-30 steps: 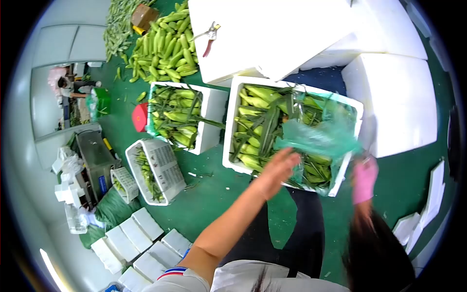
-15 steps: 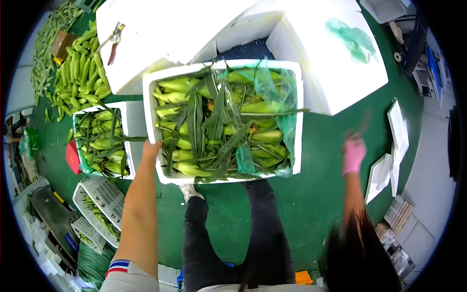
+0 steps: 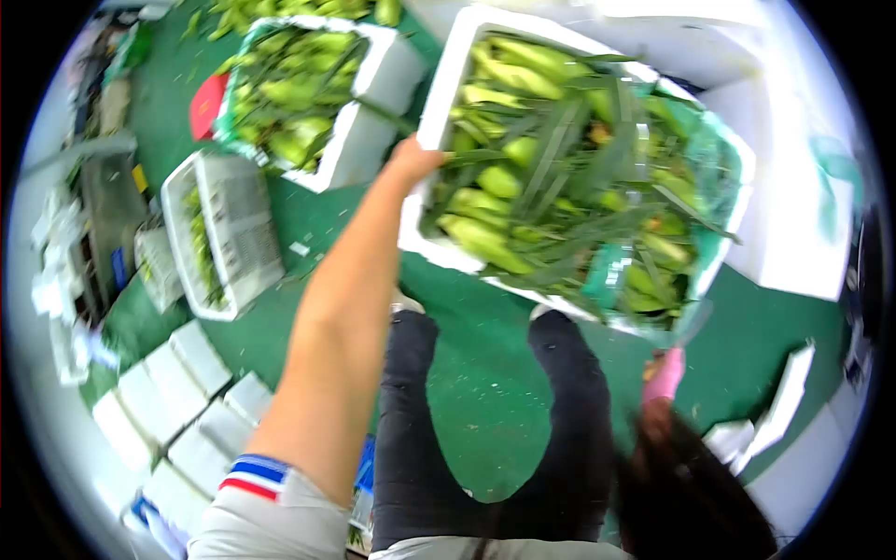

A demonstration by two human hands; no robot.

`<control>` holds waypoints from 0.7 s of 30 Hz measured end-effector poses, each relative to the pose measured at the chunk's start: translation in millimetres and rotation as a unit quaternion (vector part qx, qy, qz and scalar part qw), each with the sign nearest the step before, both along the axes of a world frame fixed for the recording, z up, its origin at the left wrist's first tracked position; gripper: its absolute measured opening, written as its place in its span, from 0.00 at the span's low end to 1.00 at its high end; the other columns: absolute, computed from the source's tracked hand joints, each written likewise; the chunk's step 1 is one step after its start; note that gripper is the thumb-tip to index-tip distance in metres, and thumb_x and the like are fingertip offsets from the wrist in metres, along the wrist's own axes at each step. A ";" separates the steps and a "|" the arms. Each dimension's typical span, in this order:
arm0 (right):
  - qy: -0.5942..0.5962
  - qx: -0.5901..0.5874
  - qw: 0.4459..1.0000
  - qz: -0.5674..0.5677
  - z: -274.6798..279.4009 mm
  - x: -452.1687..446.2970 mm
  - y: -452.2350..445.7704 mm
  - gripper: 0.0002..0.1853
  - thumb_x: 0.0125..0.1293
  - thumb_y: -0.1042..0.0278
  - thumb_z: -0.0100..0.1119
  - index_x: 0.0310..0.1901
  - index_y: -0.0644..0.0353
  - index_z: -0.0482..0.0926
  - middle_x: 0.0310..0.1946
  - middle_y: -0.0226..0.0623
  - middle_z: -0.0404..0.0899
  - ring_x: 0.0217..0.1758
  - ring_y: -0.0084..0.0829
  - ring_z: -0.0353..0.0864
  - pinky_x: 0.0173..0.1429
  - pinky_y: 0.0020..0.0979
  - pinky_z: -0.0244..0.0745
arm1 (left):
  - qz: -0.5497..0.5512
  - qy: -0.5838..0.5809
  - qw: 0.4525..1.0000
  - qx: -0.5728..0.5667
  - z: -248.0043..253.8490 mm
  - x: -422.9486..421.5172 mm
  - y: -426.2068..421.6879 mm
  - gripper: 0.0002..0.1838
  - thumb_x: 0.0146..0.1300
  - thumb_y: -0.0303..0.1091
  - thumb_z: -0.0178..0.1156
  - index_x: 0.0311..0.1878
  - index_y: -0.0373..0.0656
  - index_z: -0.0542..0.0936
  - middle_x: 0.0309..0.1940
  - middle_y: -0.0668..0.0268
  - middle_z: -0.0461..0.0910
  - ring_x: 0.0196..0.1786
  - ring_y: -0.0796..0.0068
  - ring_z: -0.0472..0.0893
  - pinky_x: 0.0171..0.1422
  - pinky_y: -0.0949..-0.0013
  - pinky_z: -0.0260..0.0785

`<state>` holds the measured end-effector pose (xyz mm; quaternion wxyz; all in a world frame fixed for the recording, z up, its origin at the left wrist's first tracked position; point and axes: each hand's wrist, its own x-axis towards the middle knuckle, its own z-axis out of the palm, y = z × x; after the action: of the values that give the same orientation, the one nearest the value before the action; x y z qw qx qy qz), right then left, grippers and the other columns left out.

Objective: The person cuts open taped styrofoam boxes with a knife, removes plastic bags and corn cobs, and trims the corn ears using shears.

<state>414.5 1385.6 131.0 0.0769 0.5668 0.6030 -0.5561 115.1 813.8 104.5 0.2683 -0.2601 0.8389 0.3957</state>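
Your right hand [image 3: 665, 373], in a pink glove, was blurry, and you could not tell how its fingers were bent. A thin, see-through streak [image 3: 693, 322] showed just past it, too smeared to name. A dark, fuzzy shape [image 3: 691, 495] hid much of your right arm. Long green leaves [image 3: 560, 159] lay over the corn [image 3: 485, 243], so many ears showed only in bits. Shiny green plastic [image 3: 611, 271] covered some more near the right end. At the top, a pile of corn [image 3: 280, 9] was cut off by the edge of the view, and the white block [image 3: 793, 252] on the far right was too bright to see well. The big white box [image 3: 448, 93] full of corn sat tilted in front of you, between your hands. Your left hand [image 3: 417, 161] was clamped on its left edge, with some fingers hard to see. Your right hand was well apart from the left, just below the box's near right corner. A smaller white box [image 3: 359, 135] of corn stood just left of the big one.
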 end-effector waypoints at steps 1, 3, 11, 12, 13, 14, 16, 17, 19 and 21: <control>-0.015 0.061 0.996 0.057 -12.6 -2.5 8.5 0.14 0.69 0.55 0.54 0.50 0.53 0.71 0.31 0.35 0.76 0.18 0.29 0.70 0.17 0.31 0.62 | 0.009 -0.004 1.000 -0.011 6.7 19.3 3.1 0.28 0.49 0.40 0.72 0.53 0.37 0.79 0.49 0.51 0.83 0.51 0.57 0.83 0.55 0.58 0.75; 0.003 0.035 0.999 -0.013 -28.9 -27.9 12.6 0.11 0.68 0.54 0.53 0.45 0.48 0.73 0.29 0.29 0.75 0.22 0.23 0.69 0.21 0.25 0.62 | -0.024 0.004 0.998 -0.051 -9.3 68.4 -1.1 0.31 0.48 0.43 0.73 0.54 0.37 0.78 0.49 0.48 0.82 0.53 0.50 0.82 0.56 0.57 0.75; -0.004 -0.001 1.000 0.005 -131.5 -35.6 164.4 0.20 0.64 0.35 0.49 0.37 0.44 0.74 0.23 0.25 0.74 0.20 0.27 0.66 0.19 0.32 0.58 | 0.038 0.046 0.998 0.020 -3.7 194.3 -0.5 0.36 0.50 0.35 0.64 0.65 0.40 0.68 0.42 0.46 0.83 0.45 0.45 0.83 0.52 0.52 0.76; 0.008 -0.002 1.000 0.005 -134.7 -27.6 163.6 0.20 0.64 0.35 0.49 0.38 0.44 0.74 0.24 0.26 0.74 0.21 0.27 0.66 0.19 0.32 0.58 | 0.049 0.062 0.997 0.019 -8.5 201.7 -4.1 0.36 0.50 0.35 0.64 0.66 0.41 0.69 0.41 0.46 0.83 0.45 0.45 0.83 0.53 0.53 0.75; 0.018 -0.003 1.000 0.005 -133.9 -27.8 160.5 0.21 0.64 0.35 0.49 0.38 0.44 0.74 0.24 0.26 0.75 0.21 0.27 0.67 0.19 0.32 0.58 | 0.057 0.081 0.995 0.017 -11.8 203.2 -11.0 0.36 0.50 0.34 0.63 0.66 0.42 0.69 0.41 0.46 0.83 0.45 0.46 0.83 0.53 0.55 0.75; 0.024 -0.006 1.000 0.003 -136.7 -26.4 156.7 0.21 0.64 0.35 0.49 0.39 0.45 0.75 0.24 0.26 0.75 0.21 0.28 0.67 0.19 0.32 0.58 | 0.065 0.087 0.993 0.041 -13.4 205.9 -23.3 0.38 0.49 0.34 0.63 0.68 0.42 0.68 0.41 0.46 0.83 0.45 0.45 0.83 0.53 0.54 0.75; 0.022 -0.014 1.000 0.004 -146.5 -13.9 148.2 0.22 0.64 0.34 0.49 0.39 0.45 0.75 0.25 0.27 0.76 0.22 0.28 0.68 0.20 0.32 0.59 | 0.048 0.081 0.995 0.030 -11.0 214.4 -54.5 0.39 0.50 0.32 0.63 0.69 0.41 0.66 0.41 0.46 0.83 0.45 0.45 0.83 0.52 0.52 0.75; 0.016 -0.019 1.000 -0.005 -146.5 -11.3 160.2 0.22 0.65 0.34 0.49 0.40 0.45 0.75 0.26 0.27 0.76 0.22 0.29 0.69 0.20 0.33 0.59 | 0.034 0.069 0.997 0.027 3.6 201.1 -42.4 0.40 0.50 0.31 0.63 0.70 0.40 0.65 0.40 0.46 0.83 0.45 0.45 0.83 0.52 0.52 0.75; 0.037 -0.035 0.999 -0.015 -159.8 15.1 157.5 0.23 0.65 0.34 0.48 0.41 0.46 0.76 0.26 0.28 0.77 0.22 0.29 0.70 0.20 0.33 0.60 | 0.038 0.080 0.996 0.032 -4.1 221.9 -71.5 0.39 0.49 0.32 0.62 0.69 0.44 0.67 0.40 0.45 0.83 0.44 0.44 0.82 0.50 0.50 0.75; 0.217 -0.022 0.976 -0.015 -212.6 88.3 137.9 0.26 0.69 0.41 0.50 0.57 0.52 0.78 0.40 0.33 0.83 0.36 0.39 0.80 0.36 0.38 0.75 | 0.062 0.067 0.996 0.023 -31.1 294.6 -99.7 0.34 0.51 0.31 0.61 0.65 0.43 0.70 0.41 0.46 0.83 0.44 0.43 0.82 0.49 0.50 0.76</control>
<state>502.8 1523.5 -81.5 -0.0520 0.4397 0.5843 -0.6801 409.7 714.1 73.4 0.1922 -0.2783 0.8281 0.4470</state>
